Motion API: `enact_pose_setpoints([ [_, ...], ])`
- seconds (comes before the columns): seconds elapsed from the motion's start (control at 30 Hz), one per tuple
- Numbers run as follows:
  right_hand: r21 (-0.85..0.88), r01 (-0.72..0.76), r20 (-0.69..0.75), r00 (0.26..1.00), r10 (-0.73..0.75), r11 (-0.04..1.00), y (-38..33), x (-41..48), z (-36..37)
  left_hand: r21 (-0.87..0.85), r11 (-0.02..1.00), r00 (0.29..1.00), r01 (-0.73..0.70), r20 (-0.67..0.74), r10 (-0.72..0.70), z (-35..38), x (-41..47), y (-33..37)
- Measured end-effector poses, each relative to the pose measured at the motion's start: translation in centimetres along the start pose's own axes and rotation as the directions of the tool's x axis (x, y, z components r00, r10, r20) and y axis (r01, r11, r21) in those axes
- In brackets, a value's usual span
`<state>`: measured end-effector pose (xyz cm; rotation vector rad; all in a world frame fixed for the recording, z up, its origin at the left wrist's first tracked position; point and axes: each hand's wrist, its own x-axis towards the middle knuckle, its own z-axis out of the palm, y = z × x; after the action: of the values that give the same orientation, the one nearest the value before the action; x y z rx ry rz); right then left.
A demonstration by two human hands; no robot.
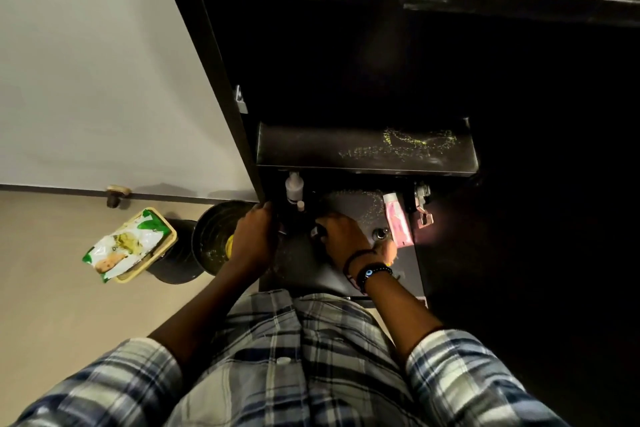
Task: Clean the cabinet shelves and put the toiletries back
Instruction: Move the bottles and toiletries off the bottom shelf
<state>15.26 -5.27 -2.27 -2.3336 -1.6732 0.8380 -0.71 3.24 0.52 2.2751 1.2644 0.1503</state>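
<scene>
A dark cabinet stands open in front of me. On its lower shelf [304, 263], my right hand [343, 243] curls its fingers round a small dark object with a pale tip [316, 230]. Something orange [390, 250] shows beside that wrist. My left hand [254, 236] grips the front edge of the cabinet's left side panel [225, 87]. A white bottle [294, 185] and a small white cap [300, 205] stand at the shelf's back left. A pink tube [398, 224] lies at the right, next to a metal pump top [380, 234]. The middle shelf [363, 149] carries dusty smears.
A black bin [211, 239] stands on the floor left of the cabinet. Beside it a yellow basket [166, 239] holds a green and white packet [121, 246]. A doorstop [116, 196] sits by the white wall. A metal hinge [421, 201] juts at the shelf's right.
</scene>
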Motion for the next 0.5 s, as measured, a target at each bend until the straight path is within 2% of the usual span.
enact_pose_setpoints([
  [0.3, -0.012, -0.013, 0.056, 0.998, 0.013, 1.0, -2.2, 1.6, 2.6, 0.059, 0.995, 0.995, -0.084, 0.065, 0.08, 0.7, 1.1, -1.6],
  [0.5, -0.013, -0.015, 0.033, 0.999, 0.015, 1.0, -2.7, 1.0, 2.2, -0.017, 0.995, 0.992, -0.097, 0.079, 0.098, 0.5, 1.5, -1.6],
])
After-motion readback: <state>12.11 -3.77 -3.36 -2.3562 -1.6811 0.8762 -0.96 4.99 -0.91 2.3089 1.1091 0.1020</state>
